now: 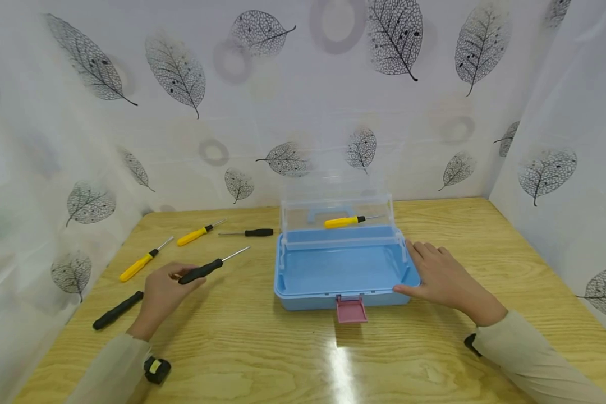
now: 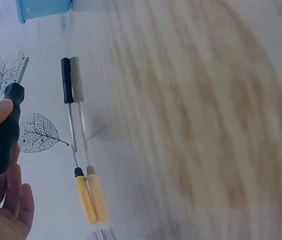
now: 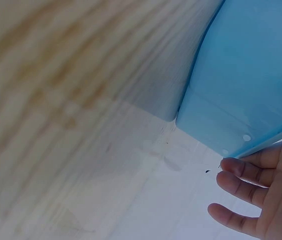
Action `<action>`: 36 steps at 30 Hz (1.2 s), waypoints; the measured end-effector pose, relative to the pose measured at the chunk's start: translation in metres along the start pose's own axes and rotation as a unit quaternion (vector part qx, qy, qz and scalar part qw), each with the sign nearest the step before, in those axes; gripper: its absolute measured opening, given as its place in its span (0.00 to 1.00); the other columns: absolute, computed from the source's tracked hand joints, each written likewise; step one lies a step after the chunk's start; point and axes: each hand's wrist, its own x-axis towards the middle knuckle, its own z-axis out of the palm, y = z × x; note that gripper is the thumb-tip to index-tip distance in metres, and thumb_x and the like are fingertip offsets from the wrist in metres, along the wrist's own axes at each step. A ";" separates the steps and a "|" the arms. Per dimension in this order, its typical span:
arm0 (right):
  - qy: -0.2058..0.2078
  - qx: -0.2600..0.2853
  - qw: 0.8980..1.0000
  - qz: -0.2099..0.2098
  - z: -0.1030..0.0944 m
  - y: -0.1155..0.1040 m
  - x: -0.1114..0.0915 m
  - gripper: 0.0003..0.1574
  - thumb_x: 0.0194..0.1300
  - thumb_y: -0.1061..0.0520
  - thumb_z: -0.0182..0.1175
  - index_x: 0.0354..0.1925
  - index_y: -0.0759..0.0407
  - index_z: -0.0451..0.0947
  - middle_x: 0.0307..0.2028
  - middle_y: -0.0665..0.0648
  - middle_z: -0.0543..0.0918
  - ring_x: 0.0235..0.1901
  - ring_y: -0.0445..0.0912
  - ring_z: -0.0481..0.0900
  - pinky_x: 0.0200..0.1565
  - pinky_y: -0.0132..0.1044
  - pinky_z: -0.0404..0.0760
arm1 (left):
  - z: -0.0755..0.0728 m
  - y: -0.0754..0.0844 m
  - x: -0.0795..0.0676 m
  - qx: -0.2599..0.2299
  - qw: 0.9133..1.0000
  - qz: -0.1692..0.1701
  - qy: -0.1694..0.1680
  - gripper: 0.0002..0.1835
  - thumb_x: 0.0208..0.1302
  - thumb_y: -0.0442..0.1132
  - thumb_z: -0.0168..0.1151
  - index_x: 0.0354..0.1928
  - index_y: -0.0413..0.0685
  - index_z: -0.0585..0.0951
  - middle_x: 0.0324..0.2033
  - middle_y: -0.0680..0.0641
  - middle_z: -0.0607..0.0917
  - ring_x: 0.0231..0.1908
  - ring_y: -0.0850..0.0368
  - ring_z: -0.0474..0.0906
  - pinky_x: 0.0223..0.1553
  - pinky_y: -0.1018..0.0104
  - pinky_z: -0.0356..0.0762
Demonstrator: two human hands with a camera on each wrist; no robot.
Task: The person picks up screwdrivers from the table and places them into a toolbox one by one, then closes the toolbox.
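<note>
My left hand [image 1: 165, 294] holds a black-handled screwdriver [image 1: 202, 271] above the table, its metal shaft pointing up and right. In the left wrist view, thumb and fingers pinch its dark handle [image 2: 3, 130]. A blue toolbox [image 1: 340, 269] with a clear lid [image 1: 288, 216] raised at the back stands right of it. Its pink latch [image 1: 352, 310] hangs down in front. My right hand [image 1: 441, 278] rests against the box's right end, thumb at the front rim. In the right wrist view its fingers [image 3: 243, 187] are loosely extended, one touching the blue wall.
Two yellow screwdrivers [image 1: 138, 266] [image 1: 194, 235] and a black one [image 1: 255, 232] lie on the wooden table [image 1: 262, 348]. Left of my hand is another black handle [image 1: 117, 310]. One yellow screwdriver [image 1: 340, 222] shows at the clear lid; whether before or behind it, I cannot tell. Leaf-print sheeting [image 1: 242, 123] surrounds the table.
</note>
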 end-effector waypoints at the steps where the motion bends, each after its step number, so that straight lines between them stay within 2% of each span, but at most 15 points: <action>1: 0.000 0.001 1.000 0.001 0.000 0.000 0.000 0.65 0.51 0.23 0.55 0.64 0.74 0.60 0.55 0.70 0.74 0.53 0.62 0.73 0.48 0.57 0.73 | 0.000 0.000 0.000 -0.001 1.000 0.003 0.002 0.18 0.52 0.47 0.71 0.42 0.43 0.85 0.37 0.41 0.85 0.35 0.51 0.78 0.32 0.64 0.73; 6: -0.002 0.001 1.000 0.001 0.000 0.000 0.000 0.65 0.51 0.23 0.55 0.64 0.74 0.60 0.56 0.70 0.74 0.53 0.62 0.73 0.48 0.57 0.73 | 0.000 0.001 0.002 0.003 1.000 0.017 0.012 0.18 0.52 0.47 0.71 0.42 0.44 0.85 0.40 0.41 0.85 0.38 0.48 0.78 0.37 0.58 0.75; 13: -0.003 -0.003 1.000 -0.002 -0.002 -0.001 0.001 0.66 0.51 0.22 0.55 0.64 0.75 0.61 0.56 0.70 0.73 0.53 0.62 0.73 0.47 0.57 0.73 | 0.000 0.005 0.004 -0.001 0.999 0.039 0.035 0.18 0.50 0.46 0.72 0.41 0.43 0.86 0.39 0.40 0.85 0.39 0.47 0.79 0.38 0.55 0.76; 20: -0.002 -0.001 1.000 -0.001 -0.001 -0.001 0.000 0.65 0.51 0.23 0.55 0.64 0.75 0.61 0.56 0.71 0.73 0.54 0.62 0.73 0.48 0.57 0.73 | -0.001 0.013 0.006 -0.011 0.998 0.050 0.043 0.17 0.50 0.43 0.73 0.42 0.44 0.85 0.39 0.41 0.85 0.39 0.47 0.79 0.41 0.50 0.75; 25: -0.002 0.003 1.000 0.002 0.000 0.000 -0.001 0.64 0.51 0.24 0.56 0.64 0.75 0.60 0.56 0.70 0.73 0.54 0.62 0.73 0.49 0.57 0.73 | 0.002 0.020 0.009 -0.022 0.995 0.072 0.060 0.17 0.48 0.41 0.74 0.41 0.42 0.85 0.38 0.41 0.85 0.38 0.46 0.79 0.42 0.47 0.75; 36: -0.001 0.001 1.000 0.000 0.000 0.000 0.000 0.65 0.51 0.23 0.55 0.64 0.74 0.61 0.56 0.70 0.74 0.53 0.61 0.73 0.48 0.57 0.73 | 0.003 0.030 0.016 -0.043 0.994 0.085 0.061 0.17 0.48 0.41 0.74 0.41 0.43 0.86 0.36 0.41 0.86 0.37 0.47 0.79 0.43 0.48 0.75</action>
